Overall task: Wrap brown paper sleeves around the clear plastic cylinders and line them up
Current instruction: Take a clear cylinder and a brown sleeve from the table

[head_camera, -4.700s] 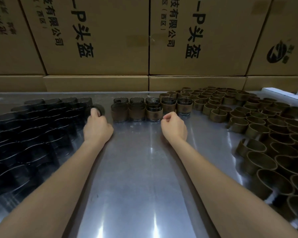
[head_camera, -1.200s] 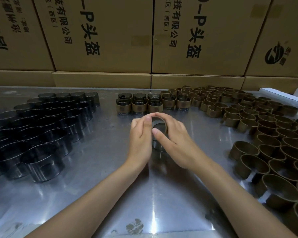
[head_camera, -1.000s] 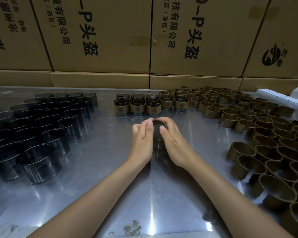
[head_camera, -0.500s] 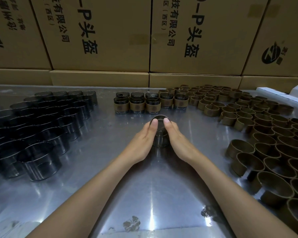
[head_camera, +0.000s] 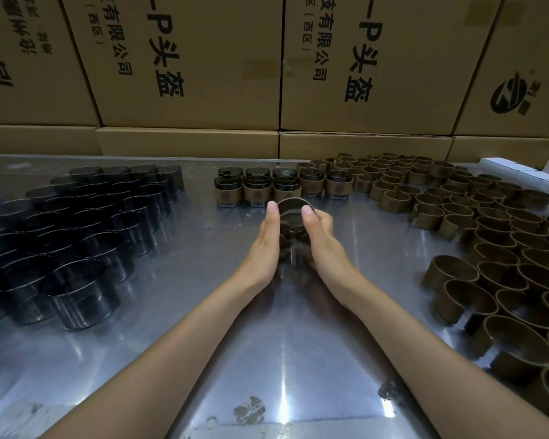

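Standing upright between both hands (head_camera: 293, 245): cylinder (head_camera: 293, 213)

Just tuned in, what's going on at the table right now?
A person holds one cylinder between both hands, left hand and right hand, just in front of the row of sleeved cylinders at the back. Whether its sleeve is on is hard to tell. Bare cylinders are massed on the left, loose paper sleeves on the right.

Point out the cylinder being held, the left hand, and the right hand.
held cylinder (head_camera: 293, 205): head view, top rim.
left hand (head_camera: 264, 248): head view, back of hand.
right hand (head_camera: 325, 248): head view, back of hand.
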A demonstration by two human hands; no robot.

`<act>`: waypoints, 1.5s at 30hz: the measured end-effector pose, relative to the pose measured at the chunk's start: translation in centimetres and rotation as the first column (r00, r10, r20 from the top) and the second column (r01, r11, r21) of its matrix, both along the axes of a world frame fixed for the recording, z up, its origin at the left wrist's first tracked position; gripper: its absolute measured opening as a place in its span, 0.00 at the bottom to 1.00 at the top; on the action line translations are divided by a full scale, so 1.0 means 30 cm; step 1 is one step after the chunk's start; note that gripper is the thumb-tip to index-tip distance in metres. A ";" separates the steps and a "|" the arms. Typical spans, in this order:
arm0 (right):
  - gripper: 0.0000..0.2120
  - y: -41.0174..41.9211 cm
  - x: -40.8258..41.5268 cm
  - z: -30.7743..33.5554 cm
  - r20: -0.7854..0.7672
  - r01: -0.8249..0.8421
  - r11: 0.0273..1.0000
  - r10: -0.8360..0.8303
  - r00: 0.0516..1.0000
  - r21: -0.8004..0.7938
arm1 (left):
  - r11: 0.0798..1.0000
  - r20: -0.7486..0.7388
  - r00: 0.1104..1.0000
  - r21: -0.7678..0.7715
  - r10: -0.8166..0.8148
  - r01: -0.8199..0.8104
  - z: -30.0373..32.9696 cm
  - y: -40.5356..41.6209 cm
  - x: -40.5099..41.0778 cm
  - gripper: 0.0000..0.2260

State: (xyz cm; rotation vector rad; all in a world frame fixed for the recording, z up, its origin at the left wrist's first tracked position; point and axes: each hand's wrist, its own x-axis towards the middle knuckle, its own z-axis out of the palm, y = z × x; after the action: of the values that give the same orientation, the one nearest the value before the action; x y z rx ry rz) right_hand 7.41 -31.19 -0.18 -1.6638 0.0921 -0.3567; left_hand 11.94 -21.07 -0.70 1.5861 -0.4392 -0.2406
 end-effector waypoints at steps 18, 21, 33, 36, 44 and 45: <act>0.19 -0.020 -0.004 0.017 0.022 -0.040 0.867 0.033 0.999 0.496 | 0.970 -0.127 0.991 -0.241 -0.050 0.018 0.029 0.013 -0.019 0.26; 0.21 -0.059 -0.027 0.049 -0.171 -0.115 0.910 0.197 0.965 0.397 | 0.973 -0.113 0.994 -0.229 0.001 -0.027 0.034 0.034 0.002 0.33; 0.28 -0.129 -0.058 0.058 -0.177 -0.295 0.838 0.412 0.894 0.460 | 0.932 -0.336 0.871 -0.174 -0.359 0.317 0.063 0.116 0.024 0.34; 0.28 -0.128 -0.067 0.059 -0.104 -0.391 0.777 0.499 0.860 0.493 | 0.893 -0.306 0.843 -0.234 -0.443 0.385 0.058 0.121 0.015 0.36; 0.17 -0.115 -0.082 0.051 0.188 -0.635 0.594 0.640 0.745 0.493 | 0.791 -0.201 0.793 -0.386 -0.575 0.475 0.061 0.118 -0.010 0.45; 0.16 -0.114 -0.083 0.051 0.194 -0.641 0.585 0.646 0.739 0.497 | 0.788 -0.194 0.792 -0.386 -0.579 0.480 0.063 0.118 -0.011 0.46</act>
State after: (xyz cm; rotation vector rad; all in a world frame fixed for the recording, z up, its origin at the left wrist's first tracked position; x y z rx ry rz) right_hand 4.91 -34.61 1.35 -1.0260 -0.3861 0.2360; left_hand 11.61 -17.53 1.19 1.0476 -0.6494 -0.8057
